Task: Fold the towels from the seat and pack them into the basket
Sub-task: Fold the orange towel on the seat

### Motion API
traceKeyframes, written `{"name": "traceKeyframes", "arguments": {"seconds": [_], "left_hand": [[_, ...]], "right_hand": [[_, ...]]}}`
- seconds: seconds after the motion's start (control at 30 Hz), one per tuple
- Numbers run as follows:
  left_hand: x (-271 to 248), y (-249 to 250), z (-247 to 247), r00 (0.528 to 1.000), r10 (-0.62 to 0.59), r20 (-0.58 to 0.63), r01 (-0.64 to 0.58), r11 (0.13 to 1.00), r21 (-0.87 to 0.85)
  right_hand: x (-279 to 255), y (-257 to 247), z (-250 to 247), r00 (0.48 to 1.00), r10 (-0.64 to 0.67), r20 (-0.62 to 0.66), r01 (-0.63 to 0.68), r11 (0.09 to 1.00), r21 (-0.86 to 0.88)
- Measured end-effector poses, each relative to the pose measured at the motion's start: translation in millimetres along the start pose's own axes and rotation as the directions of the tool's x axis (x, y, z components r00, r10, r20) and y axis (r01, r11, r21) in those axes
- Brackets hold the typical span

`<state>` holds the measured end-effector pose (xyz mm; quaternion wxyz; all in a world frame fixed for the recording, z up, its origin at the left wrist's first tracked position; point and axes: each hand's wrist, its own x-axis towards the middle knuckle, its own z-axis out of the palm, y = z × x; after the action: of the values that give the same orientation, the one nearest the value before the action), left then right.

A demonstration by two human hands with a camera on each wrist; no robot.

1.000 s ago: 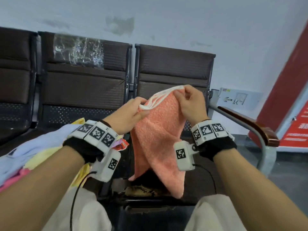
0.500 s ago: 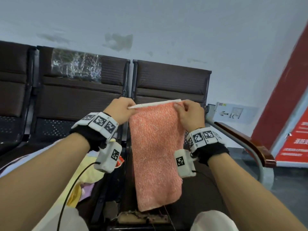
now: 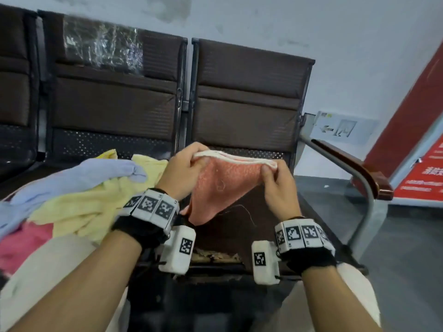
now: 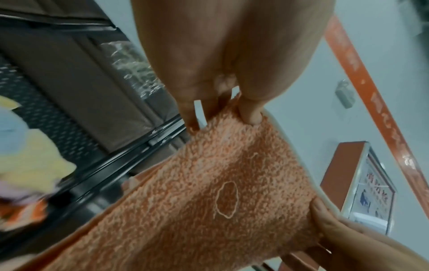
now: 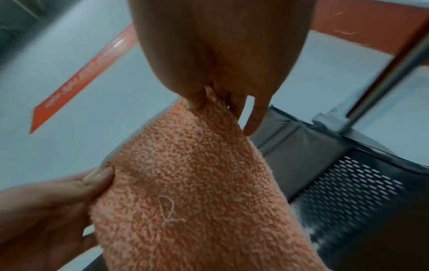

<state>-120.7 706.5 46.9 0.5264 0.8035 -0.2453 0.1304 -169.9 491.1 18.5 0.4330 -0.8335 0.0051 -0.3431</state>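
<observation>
The orange towel (image 3: 217, 188) you held was a nubbly terry cloth with a pale white edge band along its top, folded double so the band showed layered. It hung in the air above the right seat (image 3: 239, 224), its top edge stretched level and the body tapering to a point below, a loose thread trailing. On the left seat lay a heap of unfolded towels: lavender (image 3: 72, 180), yellow (image 3: 96, 202), pink (image 3: 21, 245).

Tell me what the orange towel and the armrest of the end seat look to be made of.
Orange towel: looks like terry cloth, nubby looped pile, pale hemmed edge, loose threads.
Armrest: appears to be glossy brown wood or wood-look plastic on top, over a grey metal tube; the sheen leaves it open.
</observation>
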Motion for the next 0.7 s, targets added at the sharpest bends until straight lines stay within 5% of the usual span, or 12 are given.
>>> {"name": "traceKeyframes", "arguments": {"seconds": [0.27, 0.47, 0.53, 0.6, 0.7], "left_hand": [[-100.7, -35.3, 33.5, 0.908, -0.130, 0.398, 0.162, 0.986, -0.048], [-96.8, -54.1, 42.9, 0.901, -0.251, 0.353, 0.280, 0.959, -0.032], [-90.8, -62.6, 48.1, 0.905, -0.290, 0.311, 0.311, 0.950, -0.019], [-87.6, -72.1, 51.9, 0.888, -0.322, 0.328, 0.355, 0.934, -0.046], [-87.1, -80.5, 56.2, 0.790, -0.335, 0.513, 0.473, 0.865, -0.164]], "right_hand": [[-102.7, 37.5, -24.7, 0.977, 0.170, 0.128, -0.155, 0.981, -0.120], [-105.5, 55.5, -18.8, 0.895, 0.382, 0.229, -0.346, 0.921, -0.181], [-102.3, 62.8, -15.0, 0.835, 0.461, 0.299, -0.440, 0.887, -0.140], [-102.2, 70.4, -14.3, 0.700, 0.534, 0.474, -0.575, 0.815, -0.068], [-104.2, 86.1, -14.5, 0.527, 0.526, 0.668, -0.597, 0.788, -0.149]]}}
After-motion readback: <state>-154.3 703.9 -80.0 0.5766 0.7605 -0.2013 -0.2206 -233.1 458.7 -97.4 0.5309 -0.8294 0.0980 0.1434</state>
